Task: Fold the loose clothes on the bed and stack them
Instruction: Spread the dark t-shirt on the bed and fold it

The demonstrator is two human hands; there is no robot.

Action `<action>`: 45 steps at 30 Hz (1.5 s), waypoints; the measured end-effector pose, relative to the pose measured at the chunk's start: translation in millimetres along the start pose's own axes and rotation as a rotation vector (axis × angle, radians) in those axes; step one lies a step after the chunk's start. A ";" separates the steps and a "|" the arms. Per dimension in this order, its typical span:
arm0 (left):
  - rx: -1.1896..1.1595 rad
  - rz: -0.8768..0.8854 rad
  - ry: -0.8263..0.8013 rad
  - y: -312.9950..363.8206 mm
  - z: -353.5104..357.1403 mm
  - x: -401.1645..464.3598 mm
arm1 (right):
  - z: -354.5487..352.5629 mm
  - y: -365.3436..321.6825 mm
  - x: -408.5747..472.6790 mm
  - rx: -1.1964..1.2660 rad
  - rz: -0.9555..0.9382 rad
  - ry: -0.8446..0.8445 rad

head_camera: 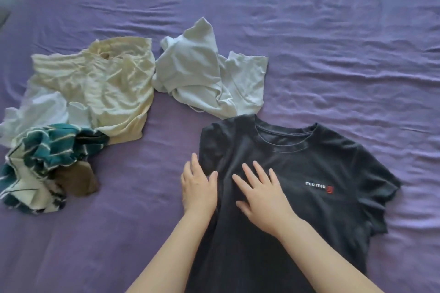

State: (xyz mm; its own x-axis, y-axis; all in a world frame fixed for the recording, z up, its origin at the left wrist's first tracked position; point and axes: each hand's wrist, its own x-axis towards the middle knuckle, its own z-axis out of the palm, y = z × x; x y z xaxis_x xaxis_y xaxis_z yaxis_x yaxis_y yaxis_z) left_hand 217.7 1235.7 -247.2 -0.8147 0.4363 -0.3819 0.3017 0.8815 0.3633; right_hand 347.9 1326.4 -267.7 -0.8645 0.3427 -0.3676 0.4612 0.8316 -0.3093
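The dark T-shirt lies face up on the purple bed, its left sleeve already turned in. Both grips are released: left hand and right hand press flat. Best smooth outward before folding; the loose clothes wait nearby

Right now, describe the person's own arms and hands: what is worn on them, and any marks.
Both forearms are bare as far as the picture shows; no sleeve is in view. The left hand and right hand wear no gloves, and no rings, watch or bracelet can be seen. The fingernails look short and unpainted. No marks are visible.
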 end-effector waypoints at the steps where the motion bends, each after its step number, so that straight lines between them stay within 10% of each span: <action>1: -0.064 -0.009 -0.007 -2.0 -3.0 2.1 | -1.1 -2.7 9.8 0.001 0.003 -0.004; 8: -0.504 -0.161 -0.163 3.7 -5.9 28.7 | -22.1 5.0 66.0 -0.108 0.017 -0.075; 15: -0.709 0.058 -0.182 6.6 -14.5 34.2 | -19.9 2.9 68.5 -0.105 0.049 -0.061; 24: -1.485 -0.327 -0.458 26.7 -23.8 68.0 | -26.9 14.5 70.6 0.003 0.012 -0.095; 31: -0.493 -0.044 0.199 -4.0 -46.1 66.6 | -14.7 14.8 68.2 0.006 0.037 -0.058; 45: -0.341 0.072 0.012 -54.9 -4.8 0.2 | -21.1 5.0 71.9 -0.085 0.067 -0.110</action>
State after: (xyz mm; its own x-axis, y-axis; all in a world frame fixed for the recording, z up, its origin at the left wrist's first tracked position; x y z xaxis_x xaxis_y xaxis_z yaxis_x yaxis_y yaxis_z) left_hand 198.6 1186.5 -263.1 -0.8040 0.4908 -0.3357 0.1775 0.7369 0.6523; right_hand 283.8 1364.4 -277.2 -0.8029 0.3529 -0.4805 0.4948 0.8440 -0.2069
